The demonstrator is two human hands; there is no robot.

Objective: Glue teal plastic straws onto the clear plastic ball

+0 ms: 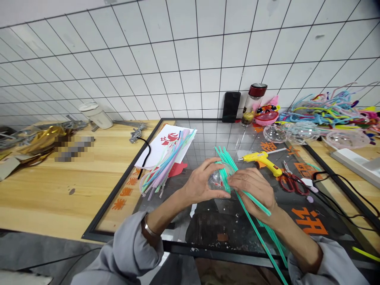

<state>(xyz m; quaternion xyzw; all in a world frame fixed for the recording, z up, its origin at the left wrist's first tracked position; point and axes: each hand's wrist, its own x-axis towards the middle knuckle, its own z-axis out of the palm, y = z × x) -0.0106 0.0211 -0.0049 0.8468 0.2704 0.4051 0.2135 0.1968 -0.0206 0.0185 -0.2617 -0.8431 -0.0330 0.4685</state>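
Left hand cups a clear plastic ball from the left side, fingers curled around it, thumb on top. Right hand presses against the ball's right side, fingers pressed together and pinching a bunch of green pipe cleaners against the ball. The green stems fan out above the hands toward the wall and run long down past the right wrist toward the bottom edge of the view. Ball is held just above the glass mat, mid-frame, not resting on it as far as can be told. Both arms wear grey sleeves; a bracelet sits on the left wrist.

The glass mat has a black frame and lies on a wooden tabletop. Left of the hands: a loose bundle of pastel pipe cleaners lying partly over a white paper with a red cutout. Right of the hands: a yellow glue gun, then red scissors with a black cable just beside them. At the back against the tiled wall: a black phone standing upright, a jar with a red lid, clear half-spheres, and a big heap of mixed-colour pipe cleaners. Far left: gold foil scraps and a white cup tipped on its side.
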